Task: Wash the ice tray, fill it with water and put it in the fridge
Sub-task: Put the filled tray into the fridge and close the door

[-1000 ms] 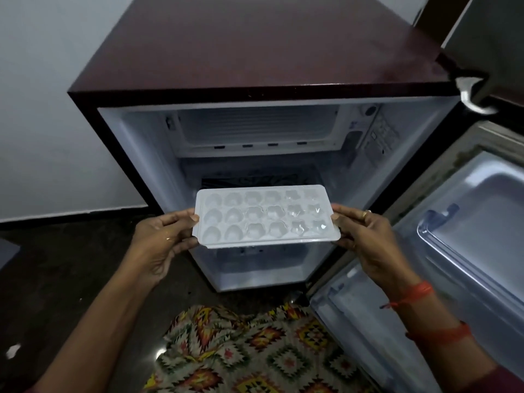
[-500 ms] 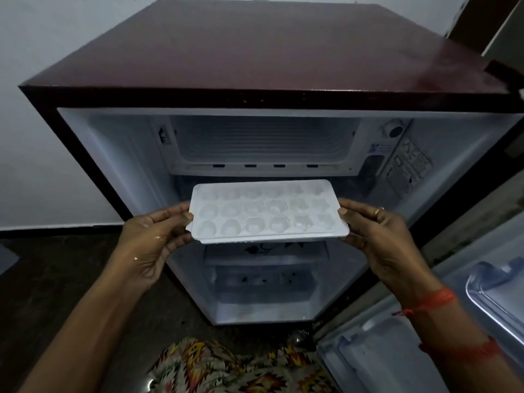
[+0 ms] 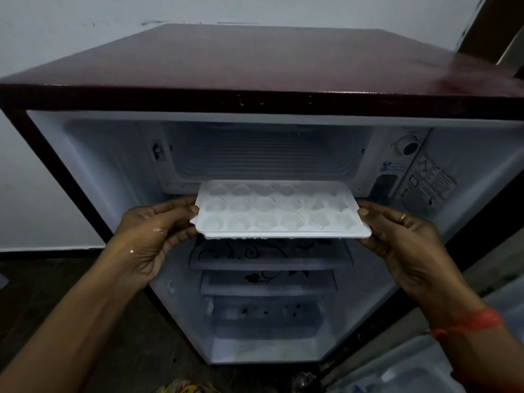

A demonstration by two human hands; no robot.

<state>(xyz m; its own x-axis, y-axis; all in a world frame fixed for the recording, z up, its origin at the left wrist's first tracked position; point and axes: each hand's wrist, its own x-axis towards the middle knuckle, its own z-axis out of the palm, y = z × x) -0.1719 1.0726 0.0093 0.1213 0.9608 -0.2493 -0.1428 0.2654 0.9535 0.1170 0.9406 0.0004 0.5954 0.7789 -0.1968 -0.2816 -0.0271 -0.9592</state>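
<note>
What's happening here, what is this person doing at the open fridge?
A person holds a white ice tray level in front of the open fridge. The left hand pinches one short end and the right hand the other. The tray's far edge is at the mouth of the freezer compartment at the top, above the patterned shelves. It is not yet set down.

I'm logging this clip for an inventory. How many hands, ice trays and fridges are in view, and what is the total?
Hands: 2 (left hand, right hand)
Ice tray: 1
Fridge: 1
Total: 4
</note>
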